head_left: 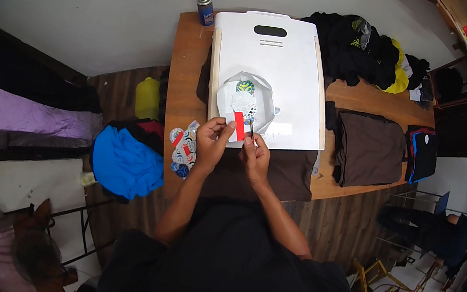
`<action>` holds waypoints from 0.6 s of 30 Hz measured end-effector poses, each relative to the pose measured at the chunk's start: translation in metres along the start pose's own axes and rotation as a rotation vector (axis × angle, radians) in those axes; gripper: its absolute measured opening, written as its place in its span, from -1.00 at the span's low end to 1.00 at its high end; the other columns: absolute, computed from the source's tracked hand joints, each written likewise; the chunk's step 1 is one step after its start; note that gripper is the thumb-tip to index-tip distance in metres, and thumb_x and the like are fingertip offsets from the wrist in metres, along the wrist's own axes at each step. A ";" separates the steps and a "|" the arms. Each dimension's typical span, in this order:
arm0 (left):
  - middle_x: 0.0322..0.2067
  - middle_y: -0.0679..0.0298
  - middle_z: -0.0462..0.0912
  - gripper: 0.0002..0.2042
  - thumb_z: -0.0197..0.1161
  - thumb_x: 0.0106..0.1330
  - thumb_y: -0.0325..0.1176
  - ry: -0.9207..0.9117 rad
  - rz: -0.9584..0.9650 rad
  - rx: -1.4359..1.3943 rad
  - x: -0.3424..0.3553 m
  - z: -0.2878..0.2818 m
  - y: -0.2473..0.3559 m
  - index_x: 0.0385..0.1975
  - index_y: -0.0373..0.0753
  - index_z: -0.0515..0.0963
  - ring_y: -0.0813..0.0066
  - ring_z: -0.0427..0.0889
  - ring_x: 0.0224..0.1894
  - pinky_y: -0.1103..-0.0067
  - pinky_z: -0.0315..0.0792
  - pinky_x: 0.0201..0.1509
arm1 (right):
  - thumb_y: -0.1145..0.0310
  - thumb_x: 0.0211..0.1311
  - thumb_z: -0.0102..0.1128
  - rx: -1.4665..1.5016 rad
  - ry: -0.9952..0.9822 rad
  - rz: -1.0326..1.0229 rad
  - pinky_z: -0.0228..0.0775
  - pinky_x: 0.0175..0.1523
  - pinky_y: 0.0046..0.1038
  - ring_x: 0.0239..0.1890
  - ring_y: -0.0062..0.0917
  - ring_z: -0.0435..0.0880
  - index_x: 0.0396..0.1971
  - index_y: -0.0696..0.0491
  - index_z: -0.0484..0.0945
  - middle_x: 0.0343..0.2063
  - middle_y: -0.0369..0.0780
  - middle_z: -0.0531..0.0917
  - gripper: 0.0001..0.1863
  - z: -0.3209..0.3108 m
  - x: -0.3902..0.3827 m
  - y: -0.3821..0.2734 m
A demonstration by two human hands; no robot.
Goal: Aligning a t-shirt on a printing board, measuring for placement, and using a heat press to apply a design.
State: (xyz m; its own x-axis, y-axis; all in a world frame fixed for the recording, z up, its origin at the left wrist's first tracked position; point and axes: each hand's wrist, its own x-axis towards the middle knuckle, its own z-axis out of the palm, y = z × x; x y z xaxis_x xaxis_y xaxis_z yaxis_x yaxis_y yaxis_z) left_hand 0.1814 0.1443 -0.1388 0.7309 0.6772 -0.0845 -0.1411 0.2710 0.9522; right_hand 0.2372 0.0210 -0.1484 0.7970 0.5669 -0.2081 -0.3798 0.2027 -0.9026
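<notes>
My left hand [210,144] pinches a flat red strip [239,125] between thumb and fingers. Close beside it, my right hand [256,160] is closed on a slim dark tool [251,129], its tip pointing away from me; whether it is tweezers or small scissors I cannot make out. Both hands are over the near edge of a white shallow container [269,94] with a crumpled-looking rim. Inside it lie white scraps and a green and dark round sticker [245,87]. The container rests on a large white machine cover [294,77] with a dark oval slot.
Round stickers [185,148] lie left of my left hand. Brown cloth [295,172] hangs below the white cover. Folded brown garments [367,150] are at right, piled dark clothes [348,49] behind. A spray can [205,9] stands at the wooden table's [184,73] far left.
</notes>
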 end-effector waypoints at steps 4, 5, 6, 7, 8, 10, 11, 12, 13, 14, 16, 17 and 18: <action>-0.28 0.27 0.73 -0.85 0.32 0.44 -0.43 0.031 0.000 -0.004 -0.001 -0.001 -0.005 -0.15 -0.39 0.63 0.70 0.64 -0.25 0.71 0.45 -0.11 | 0.26 0.55 0.14 -0.101 -0.024 -0.060 -0.01 -0.56 -0.66 -0.67 -0.85 0.21 -0.20 0.06 0.53 -0.64 -0.50 0.37 -0.82 0.001 0.000 0.003; -0.28 0.27 0.73 -0.85 0.32 0.44 -0.43 0.031 0.001 -0.004 0.000 0.000 -0.004 -0.15 -0.39 0.63 0.70 0.64 -0.25 0.71 0.45 -0.11 | 0.26 0.55 0.14 -0.101 -0.023 -0.061 -0.01 -0.56 -0.66 -0.67 -0.85 0.21 -0.20 0.06 0.53 -0.64 -0.50 0.37 -0.82 -0.001 0.000 0.005; -0.34 0.32 0.71 -0.88 0.33 0.43 -0.43 0.036 0.010 -0.013 0.002 0.002 -0.002 -0.23 -0.36 0.60 0.75 0.59 -0.31 0.73 0.41 -0.19 | 0.22 0.58 0.08 -0.071 -0.035 -0.043 0.00 -0.56 -0.65 -0.69 -0.82 0.20 -0.20 0.07 0.52 -0.65 -0.49 0.34 -0.78 -0.003 -0.001 0.008; -0.40 0.37 0.68 -0.88 0.34 0.43 -0.44 0.043 0.018 -0.022 0.003 0.004 0.000 -0.32 -0.34 0.57 0.80 0.53 -0.37 0.75 0.36 -0.28 | 0.18 0.61 0.02 -0.042 -0.048 -0.025 0.01 -0.56 -0.64 -0.70 -0.80 0.19 -0.19 0.08 0.52 -0.67 -0.48 0.32 -0.73 -0.005 -0.002 0.009; -0.40 0.37 0.68 -0.88 0.34 0.43 -0.44 0.043 0.018 -0.022 0.003 0.005 0.004 -0.32 -0.34 0.57 0.80 0.53 -0.37 0.75 0.36 -0.28 | 0.18 0.61 0.02 -0.042 -0.048 -0.024 0.01 -0.56 -0.64 -0.70 -0.80 0.19 -0.19 0.08 0.52 -0.67 -0.48 0.32 -0.73 -0.007 -0.002 0.010; -0.41 0.38 0.67 -0.86 0.33 0.43 -0.44 0.032 0.015 -0.055 0.002 0.008 0.010 -0.36 -0.32 0.56 0.81 0.53 -0.37 0.75 0.35 -0.28 | 0.08 0.66 -0.17 0.117 -0.129 0.020 0.03 -0.58 -0.60 -0.72 -0.74 0.14 -0.20 0.08 0.49 -0.70 -0.44 0.25 -0.61 -0.009 -0.002 0.009; -0.41 0.38 0.67 -0.86 0.33 0.43 -0.44 0.032 0.014 -0.055 0.002 0.008 0.011 -0.36 -0.32 0.56 0.81 0.53 -0.37 0.75 0.35 -0.28 | 0.08 0.66 -0.17 0.117 -0.129 0.021 0.03 -0.58 -0.60 -0.72 -0.74 0.14 -0.20 0.08 0.49 -0.70 -0.44 0.25 -0.61 -0.007 -0.002 0.008; -0.42 0.38 0.66 -0.86 0.33 0.44 -0.44 0.022 0.004 -0.048 0.001 0.007 0.012 -0.37 -0.32 0.55 0.82 0.52 -0.36 0.76 0.35 -0.27 | 0.04 0.67 -0.25 0.072 -0.130 0.014 0.04 -0.58 -0.58 -0.72 -0.72 0.12 -0.22 0.08 0.46 -0.71 -0.42 0.21 -0.57 -0.005 -0.001 0.007; -0.42 0.39 0.65 -0.85 0.33 0.44 -0.44 0.014 -0.006 -0.041 0.001 0.006 0.013 -0.39 -0.31 0.55 0.82 0.52 -0.36 0.76 0.35 -0.27 | 0.01 0.69 -0.33 0.028 -0.132 0.006 0.06 -0.59 -0.57 -0.73 -0.70 0.10 -0.25 0.07 0.43 -0.73 -0.41 0.18 -0.52 -0.002 0.000 0.006; -0.42 0.39 0.65 -0.85 0.33 0.44 -0.44 0.014 -0.005 -0.041 0.001 0.006 0.011 -0.39 -0.31 0.55 0.82 0.52 -0.36 0.76 0.35 -0.27 | 0.01 0.69 -0.33 0.028 -0.132 0.006 0.06 -0.59 -0.57 -0.73 -0.70 0.10 -0.25 0.07 0.43 -0.73 -0.41 0.18 -0.52 -0.001 0.000 0.006; -0.41 0.42 0.65 -0.86 0.32 0.44 -0.43 0.001 -0.016 -0.054 0.001 0.005 0.007 -0.39 -0.26 0.55 0.81 0.52 -0.36 0.75 0.33 -0.25 | 0.01 0.69 -0.33 0.064 -0.141 0.016 0.05 -0.59 -0.59 -0.72 -0.71 0.11 -0.29 0.05 0.39 -0.72 -0.41 0.19 -0.54 0.000 0.001 0.005; -0.41 0.42 0.65 -0.86 0.32 0.44 -0.43 0.001 -0.017 -0.054 0.001 0.006 0.008 -0.39 -0.26 0.55 0.81 0.52 -0.36 0.75 0.33 -0.25 | 0.01 0.69 -0.33 0.065 -0.141 0.016 0.05 -0.59 -0.59 -0.72 -0.71 0.11 -0.29 0.05 0.39 -0.72 -0.41 0.19 -0.54 0.000 0.001 0.004; -0.42 0.42 0.64 -0.85 0.32 0.44 -0.43 -0.001 -0.010 -0.047 0.000 0.007 0.009 -0.40 -0.26 0.55 0.82 0.51 -0.37 0.75 0.33 -0.25 | 0.01 0.69 -0.33 0.055 -0.149 0.022 0.04 -0.59 -0.59 -0.72 -0.71 0.11 -0.30 0.04 0.38 -0.72 -0.41 0.19 -0.54 0.000 0.002 0.003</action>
State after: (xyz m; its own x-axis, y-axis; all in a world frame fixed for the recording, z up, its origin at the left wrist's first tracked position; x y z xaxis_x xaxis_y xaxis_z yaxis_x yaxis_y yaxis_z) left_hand 0.1853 0.1422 -0.1280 0.7330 0.6737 -0.0939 -0.1645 0.3096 0.9365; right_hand 0.2370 0.0229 -0.1515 0.7115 0.6828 -0.1657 -0.4248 0.2302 -0.8755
